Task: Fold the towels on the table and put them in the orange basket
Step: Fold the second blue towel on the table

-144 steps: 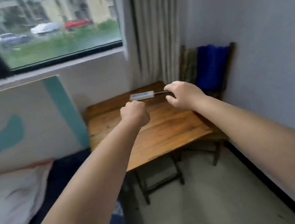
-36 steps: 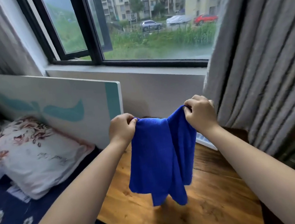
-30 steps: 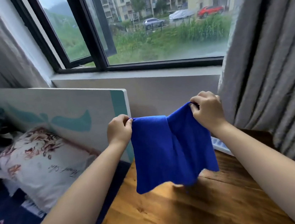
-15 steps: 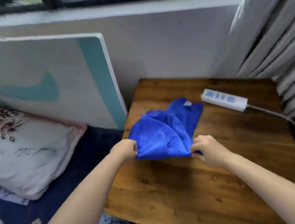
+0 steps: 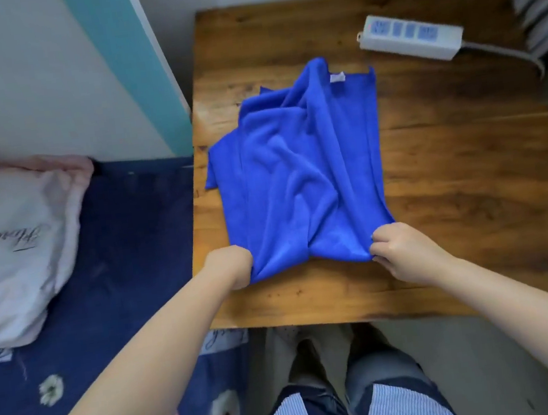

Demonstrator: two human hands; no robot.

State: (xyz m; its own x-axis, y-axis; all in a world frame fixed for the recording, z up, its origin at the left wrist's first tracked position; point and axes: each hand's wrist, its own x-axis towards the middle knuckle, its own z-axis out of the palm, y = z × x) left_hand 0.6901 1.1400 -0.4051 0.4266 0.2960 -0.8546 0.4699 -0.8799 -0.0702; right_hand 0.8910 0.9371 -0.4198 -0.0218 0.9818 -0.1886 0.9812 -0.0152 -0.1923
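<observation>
Blue towel lies rumpled on the wooden surface, toward its left edge, near hem by the front edge. Left hand grips the near-left corner, right hand pinches the near-right corner. Likely step: spreading flat before the first fold. Best to pull both corners apart and toward the front edge evenly, smoothing the ridges, keeping clear of the power strip at the far right. Orange basket not in view.
</observation>
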